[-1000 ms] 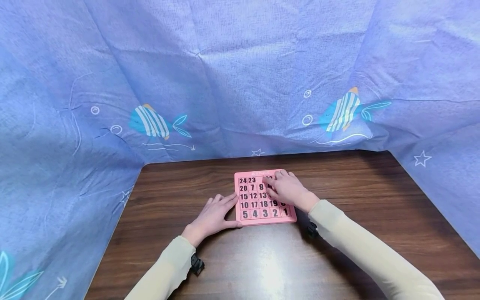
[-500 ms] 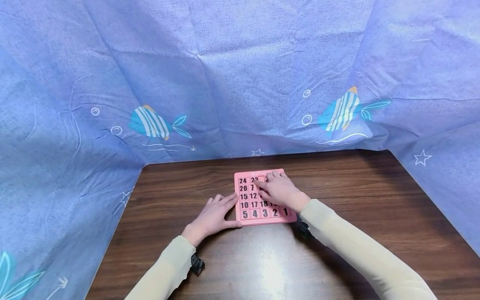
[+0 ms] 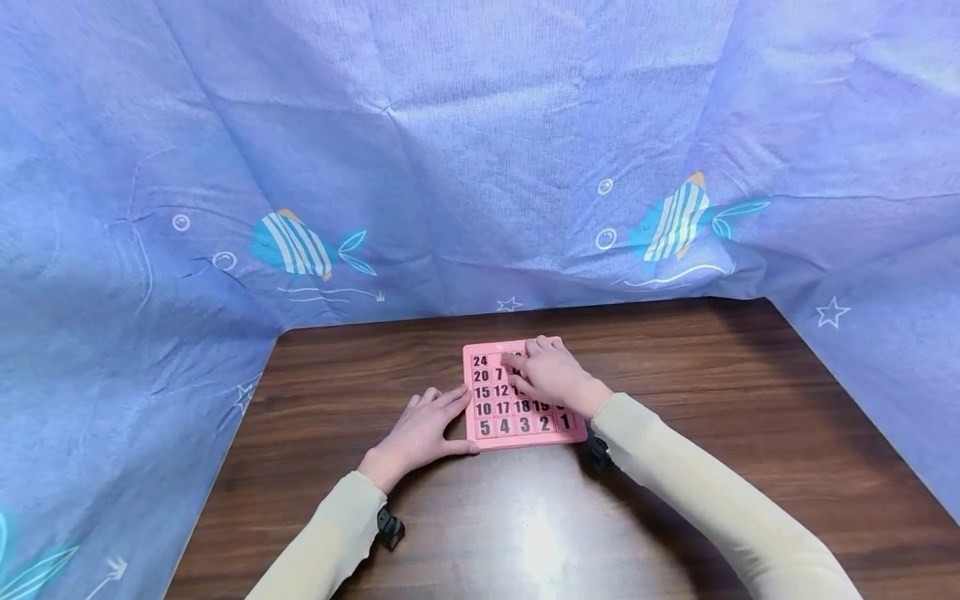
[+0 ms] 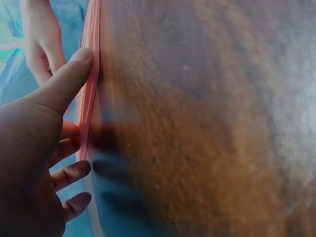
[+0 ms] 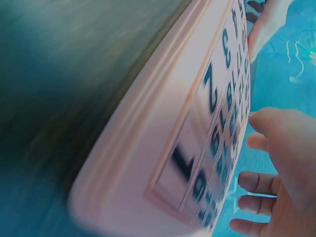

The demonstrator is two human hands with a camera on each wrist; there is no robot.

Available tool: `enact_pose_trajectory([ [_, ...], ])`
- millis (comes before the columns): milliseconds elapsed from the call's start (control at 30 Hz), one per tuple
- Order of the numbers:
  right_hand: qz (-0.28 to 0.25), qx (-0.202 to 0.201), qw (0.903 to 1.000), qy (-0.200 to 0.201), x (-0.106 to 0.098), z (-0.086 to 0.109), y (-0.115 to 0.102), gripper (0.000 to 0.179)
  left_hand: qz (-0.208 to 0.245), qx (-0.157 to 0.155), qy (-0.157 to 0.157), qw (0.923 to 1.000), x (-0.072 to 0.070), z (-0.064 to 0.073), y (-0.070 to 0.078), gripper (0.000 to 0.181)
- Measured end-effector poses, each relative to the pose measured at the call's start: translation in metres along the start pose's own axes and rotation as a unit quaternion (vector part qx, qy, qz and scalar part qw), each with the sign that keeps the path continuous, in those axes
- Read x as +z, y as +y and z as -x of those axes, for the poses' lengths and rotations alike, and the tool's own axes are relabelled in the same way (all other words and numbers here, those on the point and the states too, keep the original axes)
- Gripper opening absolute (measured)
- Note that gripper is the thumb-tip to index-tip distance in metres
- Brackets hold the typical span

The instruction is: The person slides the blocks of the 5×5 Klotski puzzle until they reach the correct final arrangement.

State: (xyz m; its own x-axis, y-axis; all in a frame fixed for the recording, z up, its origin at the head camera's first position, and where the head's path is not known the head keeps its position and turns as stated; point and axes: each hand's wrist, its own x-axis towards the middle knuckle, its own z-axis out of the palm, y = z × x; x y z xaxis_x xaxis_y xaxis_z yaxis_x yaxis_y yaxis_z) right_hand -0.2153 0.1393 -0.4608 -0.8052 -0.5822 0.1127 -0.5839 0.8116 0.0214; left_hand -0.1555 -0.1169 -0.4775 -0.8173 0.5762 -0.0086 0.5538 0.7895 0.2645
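A pink number slide puzzle (image 3: 491,444) with black numerals lies flat on the table. My left hand (image 3: 422,427) touches its left edge with extended fingers and its near left corner with the thumb (image 4: 74,74). Over the upper right of the puzzle lies my right hand (image 3: 555,377), index fingertip on a top-row tile beside a bare slot. Left of that slot sits the 24 tile (image 3: 480,362). Tiles 5 to 1 fill the near row. In the right wrist view the near right corner of the puzzle (image 5: 133,163) looms close; several right-side tiles are hidden under the hand in the head view.
The dark wooden table (image 3: 360,367) extends around the puzzle and reflects a bright light spot at the front. A blue fabric curtain (image 3: 480,167) with fish prints hangs behind it and along both sides. Black wrist cameras (image 3: 389,527) sit at both cuffs.
My right hand has moved left along the top row. The 23 tile has slid right, so the bare slot now lies beside 24. The left hand stays at the edge; the head view has shifted slightly.
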Motion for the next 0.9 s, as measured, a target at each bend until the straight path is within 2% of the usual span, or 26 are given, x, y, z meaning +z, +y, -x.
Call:
enact_pose_trajectory([
  [233, 0.009, -0.021, 0.9986, -0.048, -0.001, -0.019, -0.024, 0.046, -0.010, 0.006, 0.008, 0.9999, 0.001, 0.001, -0.001, 0.090],
  [367, 0.017, -0.020, 0.9976, -0.064, -0.004, -0.021, -0.027, 0.045, -0.012, 0.006, 0.005, 0.9999, 0.001, 0.000, -0.002, 0.090],
  [700, 0.020, 0.007, 0.9990, -0.040, -0.004, -0.005, -0.009, 0.042, -0.006, 0.002, 0.010, 0.9999, 0.001, 0.000, -0.003, 0.091],
  [800, 0.009, -0.008, 0.9994, -0.033, -0.002, -0.003, -0.009, 0.043, -0.007, 0.005, 0.012, 0.9999, 0.001, 0.001, -0.003, 0.091],
  [900, 0.006, -0.046, 0.9985, -0.031, -0.001, -0.002, -0.012, 0.044, -0.008, 0.009, 0.015, 0.9998, 0.002, 0.001, -0.003, 0.090],
])
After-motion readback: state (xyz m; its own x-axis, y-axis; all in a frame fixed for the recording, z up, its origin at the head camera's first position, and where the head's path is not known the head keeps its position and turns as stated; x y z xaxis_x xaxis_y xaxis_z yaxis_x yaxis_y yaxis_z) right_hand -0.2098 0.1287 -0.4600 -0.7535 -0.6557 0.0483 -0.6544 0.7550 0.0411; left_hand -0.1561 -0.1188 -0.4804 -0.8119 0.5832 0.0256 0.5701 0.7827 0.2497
